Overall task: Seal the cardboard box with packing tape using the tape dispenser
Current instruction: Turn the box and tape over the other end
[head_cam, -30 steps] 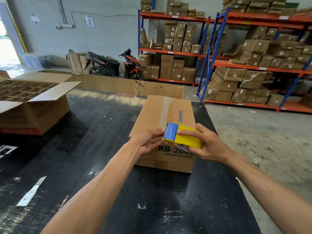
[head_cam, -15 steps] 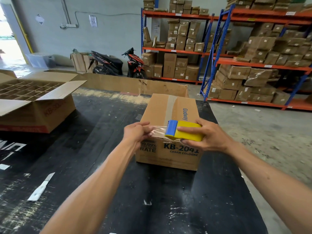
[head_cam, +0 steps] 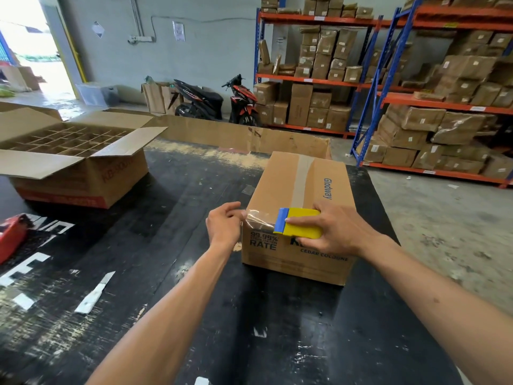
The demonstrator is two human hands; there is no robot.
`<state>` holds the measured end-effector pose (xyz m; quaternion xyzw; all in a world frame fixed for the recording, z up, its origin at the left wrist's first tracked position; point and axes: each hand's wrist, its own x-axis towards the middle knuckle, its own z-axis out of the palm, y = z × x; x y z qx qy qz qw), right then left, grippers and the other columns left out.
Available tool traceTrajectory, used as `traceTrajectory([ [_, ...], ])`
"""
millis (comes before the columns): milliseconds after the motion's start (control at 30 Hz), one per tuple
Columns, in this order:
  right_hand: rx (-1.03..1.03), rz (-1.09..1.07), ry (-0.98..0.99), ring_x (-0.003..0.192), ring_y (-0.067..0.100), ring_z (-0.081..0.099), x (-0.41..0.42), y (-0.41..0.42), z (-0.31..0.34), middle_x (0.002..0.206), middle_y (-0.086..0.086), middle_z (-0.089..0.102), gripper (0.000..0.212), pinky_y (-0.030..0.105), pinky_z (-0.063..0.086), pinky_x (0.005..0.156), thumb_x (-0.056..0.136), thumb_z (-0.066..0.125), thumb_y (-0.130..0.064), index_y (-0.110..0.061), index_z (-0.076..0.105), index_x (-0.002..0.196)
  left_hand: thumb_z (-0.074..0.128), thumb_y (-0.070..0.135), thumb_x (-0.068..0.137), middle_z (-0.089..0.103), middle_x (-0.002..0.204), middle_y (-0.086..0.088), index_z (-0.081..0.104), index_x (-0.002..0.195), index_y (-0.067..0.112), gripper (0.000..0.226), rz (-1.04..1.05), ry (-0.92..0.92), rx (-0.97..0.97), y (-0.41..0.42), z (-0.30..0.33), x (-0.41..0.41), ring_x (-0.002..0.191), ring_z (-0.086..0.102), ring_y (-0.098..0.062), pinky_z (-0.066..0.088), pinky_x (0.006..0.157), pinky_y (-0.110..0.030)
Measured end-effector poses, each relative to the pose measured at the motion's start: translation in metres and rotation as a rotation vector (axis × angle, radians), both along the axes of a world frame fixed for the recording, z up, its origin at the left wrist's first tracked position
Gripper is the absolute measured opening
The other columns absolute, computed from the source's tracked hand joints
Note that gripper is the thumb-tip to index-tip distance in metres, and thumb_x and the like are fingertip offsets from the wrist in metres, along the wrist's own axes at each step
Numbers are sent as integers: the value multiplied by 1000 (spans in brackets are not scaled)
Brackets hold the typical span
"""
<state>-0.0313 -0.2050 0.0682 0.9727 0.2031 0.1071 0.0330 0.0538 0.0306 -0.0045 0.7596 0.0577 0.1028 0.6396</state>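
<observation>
A closed cardboard box [head_cam: 280,190] printed "Glodway" stands on the black table [head_cam: 180,315], with a strip of tape running down the middle of its top. My right hand [head_cam: 338,227] grips the yellow and blue tape dispenser [head_cam: 298,225] at the box's near top edge. A stretch of clear tape [head_cam: 259,218] runs leftward from the dispenser's blue end. My left hand [head_cam: 223,225] pinches the free end of that tape at the box's near left corner.
An open carton with cardboard dividers [head_cam: 72,151] sits at the table's left. A red object [head_cam: 11,234] lies at the far left edge, a white strip [head_cam: 95,293] on the table. A flat cardboard sheet [head_cam: 244,134] lines the far edge. Shelving racks [head_cam: 388,79] and two motorbikes [head_cam: 213,101] stand behind.
My left hand has drawn the tape's end out of the dispenser and moved left to the box's corner. The stretch of clear tape has grown longer. The dispenser has stayed at the near edge.
</observation>
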Motion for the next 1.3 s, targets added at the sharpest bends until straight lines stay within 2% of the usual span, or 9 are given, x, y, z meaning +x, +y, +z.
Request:
traceTrajectory([
  [200,-53,0,13,79,22,58,8,6,2,93,0,53,51,30,40,61,85,56,-65,-55,50,135,79,17,80,76,79,11,75,109,20,29,11,20,-58,1,-10,7,85,71,-5,53,97,-33],
  [433,-38,-29,41,76,18,53,10,8,6,88,-1,49,50,29,35,61,86,56,-64,-56,50,134,76,27,86,65,122,2,59,134,17,53,21,22,14,16,-18,10,110,62,-16,47,101,-35],
  [533,-10,-34,58,74,15,47,11,8,8,88,-3,46,49,28,32,63,85,58,-64,-56,51,134,62,13,94,62,131,-7,59,134,10,40,146,-225,216,21,-17,9,113,59,-17,41,97,-24],
  [667,-13,-32,70,74,15,46,13,9,8,88,-3,47,50,28,32,63,85,59,-64,-56,52,133,46,20,101,48,148,-5,51,142,8,42,-202,-739,623,4,-28,17,137,41,-15,27,117,-30],
  [767,-12,-33,69,71,14,43,14,11,9,85,-4,45,49,28,31,62,84,60,-63,-54,54,133,32,34,105,37,156,-4,43,147,10,50,-313,-644,683,-10,-46,26,145,31,-16,18,121,-36],
  [867,-20,-39,66,70,13,42,14,11,9,84,-4,45,49,28,31,62,84,60,-63,-54,54,132,25,47,104,40,154,-2,49,143,14,56,-309,-524,607,-12,-64,33,143,33,-15,31,112,-31],
  [1000,-35,-55,86,72,13,45,18,12,9,86,-4,47,50,29,36,62,85,55,-66,-56,52,133,23,52,103,52,145,-6,59,133,11,63,-272,-627,685,-9,-73,43,137,43,-19,36,106,-28],
  [1133,-17,-63,99,71,13,45,19,11,8,87,-3,49,49,29,36,62,84,55,-66,-57,52,132,24,47,106,54,142,-13,57,134,4,61,-289,-768,843,-3,-72,52,135,47,-28,33,115,-44],
  [1300,-14,-61,101,72,14,46,20,9,8,87,-2,50,49,30,37,63,84,58,-64,-58,52,132,31,47,103,24,161,-11,27,153,7,64,-572,-987,1196,12,-47,74,149,20,-23,13,122,-45],
])
